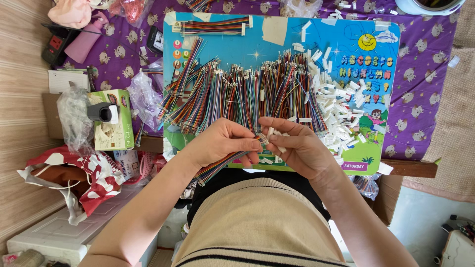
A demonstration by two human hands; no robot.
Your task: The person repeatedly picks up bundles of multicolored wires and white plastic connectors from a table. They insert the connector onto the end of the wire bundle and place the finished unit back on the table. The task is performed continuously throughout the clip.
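My left hand (pixel 223 142) grips a flat multicoloured ribbon cable (pixel 217 167) that trails down toward my lap. My right hand (pixel 297 147) pinches a small white plastic connector (pixel 271 134) at the cable's end, fingertips of both hands meeting there. Just beyond my hands, rows of multicoloured wire bundles (pixel 242 94) lie spread across a blue children's board (pixel 277 47). A heap of white connectors (pixel 341 111) sits to the right of the wires.
A purple patterned cloth (pixel 420 74) covers the table. A green box with a tape dispenser (pixel 106 118) and plastic bags (pixel 143 96) lie left. A pink bottle (pixel 85 42) and power strip (pixel 53 49) sit at the far left. A red-and-white bag (pixel 94 180) hangs below.
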